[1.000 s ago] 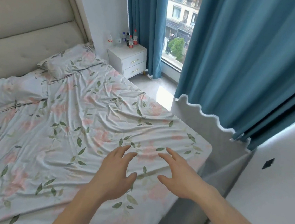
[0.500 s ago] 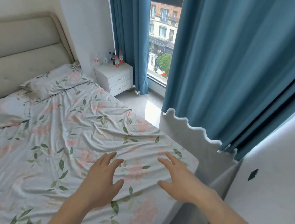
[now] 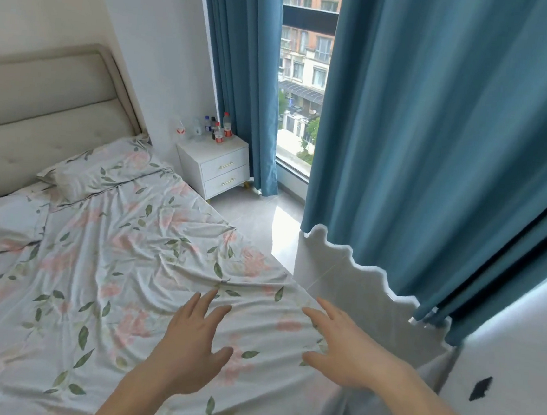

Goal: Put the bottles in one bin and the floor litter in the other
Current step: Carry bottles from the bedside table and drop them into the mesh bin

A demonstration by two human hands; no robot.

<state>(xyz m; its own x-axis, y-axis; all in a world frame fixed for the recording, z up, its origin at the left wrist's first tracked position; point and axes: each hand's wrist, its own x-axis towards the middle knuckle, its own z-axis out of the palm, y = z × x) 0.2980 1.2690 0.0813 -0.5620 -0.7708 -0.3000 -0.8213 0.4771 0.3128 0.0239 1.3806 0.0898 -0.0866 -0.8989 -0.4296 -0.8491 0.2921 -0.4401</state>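
From the head view, the left hand [image 3: 192,342] and right hand [image 3: 345,352] reach out over the bed [image 3: 101,275], fingers spread, holding nothing. The bottles [image 3: 218,129] stand far off on the white nightstand [image 3: 214,165].

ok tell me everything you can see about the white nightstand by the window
The nightstand is a small white cabinet, smooth and painted-looking, with two stacked drawers, each with a slim gold bar handle, on short gold-coloured feet. Both drawers are shut. It stands upright on the pale floor in the corner, between the bed and the blue curtain, back to the wall. A cluster of small bottles, some with red caps and labels, stands on its top. Neither hand is near it.
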